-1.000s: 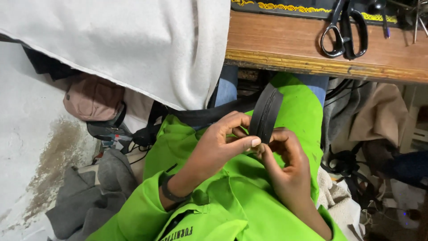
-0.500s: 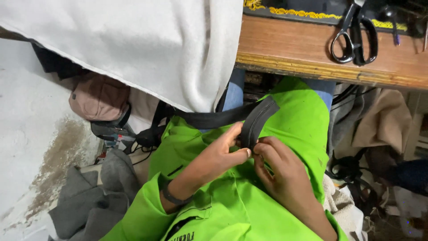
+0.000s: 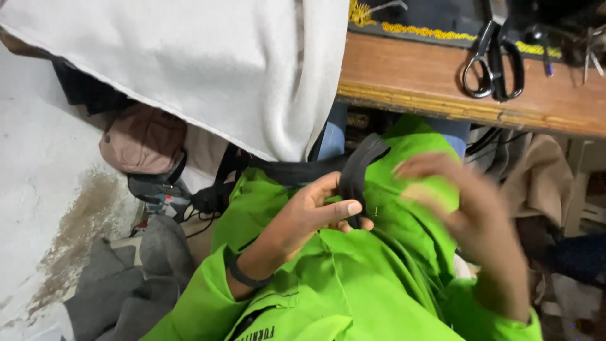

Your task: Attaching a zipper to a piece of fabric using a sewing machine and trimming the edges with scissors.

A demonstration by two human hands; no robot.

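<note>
I see my left hand (image 3: 309, 211) pinching the black strap (image 3: 355, 172) between thumb and fingers, just at 9 o'clock of the strap's folded end, over the bright green garment (image 3: 353, 284) on the lap. My right hand (image 3: 467, 208), at 3 o'clock, is blurred; I cannot tell its fingers' state. The strap looks light, limp and flat, so I judge a pinch near the fold best.

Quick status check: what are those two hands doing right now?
Left hand pinching black strap. Right hand off it, blurred, over green fabric. Nothing in the way.
</note>
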